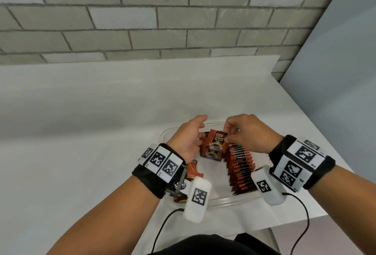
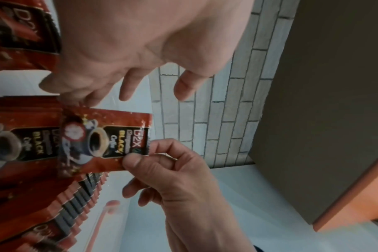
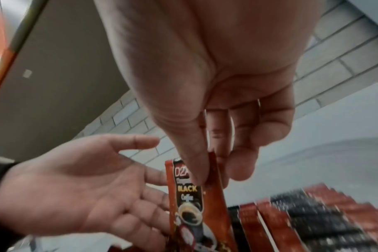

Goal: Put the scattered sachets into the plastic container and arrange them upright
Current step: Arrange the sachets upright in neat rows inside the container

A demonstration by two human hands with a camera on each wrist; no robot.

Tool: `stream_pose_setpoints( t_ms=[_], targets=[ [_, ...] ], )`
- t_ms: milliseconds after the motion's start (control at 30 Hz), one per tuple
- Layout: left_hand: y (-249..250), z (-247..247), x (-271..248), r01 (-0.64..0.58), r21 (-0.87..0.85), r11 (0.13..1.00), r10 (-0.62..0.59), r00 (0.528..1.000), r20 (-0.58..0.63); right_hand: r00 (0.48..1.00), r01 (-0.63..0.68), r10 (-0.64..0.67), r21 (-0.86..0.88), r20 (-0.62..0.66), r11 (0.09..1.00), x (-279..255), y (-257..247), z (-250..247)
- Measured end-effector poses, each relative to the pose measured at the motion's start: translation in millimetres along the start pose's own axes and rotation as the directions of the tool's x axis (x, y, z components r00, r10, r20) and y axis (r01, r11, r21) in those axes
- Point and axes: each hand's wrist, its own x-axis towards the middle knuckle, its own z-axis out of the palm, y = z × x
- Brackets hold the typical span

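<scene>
Pinching one sachet point(image 1: 215, 143) — right hand point(image 1: 248, 132)

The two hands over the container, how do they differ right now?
The right hand pinches the top edge of a coffee sachet between thumb and fingers; the left hand grips nothing. The right hand's fingers are curled, while the left hand's are loosely spread, palm turned toward the sachet. The right hand sits above the sachet, the left hand beside it. Both hover over the plastic container and wear black wrist bands.
</scene>
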Motion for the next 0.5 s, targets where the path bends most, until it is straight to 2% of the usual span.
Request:
stream_pose_setpoints(
  t_ms=[233,500],
  targets=[
    [-6.3,5.6,2.6,0.105,-0.027,0.994,-0.106,0.994,-0.025,0.98,-0.059,0.109,-0.276,0.169,0.959,19.0,-8.3,24.7],
    [-8.4,4.0,9.2,0.174,-0.111,0.978,-0.175,0.984,-0.004,0.962,-0.032,0.164,-0.505,0.219,0.863,34.3,-15.8,32.1]
  ],
)
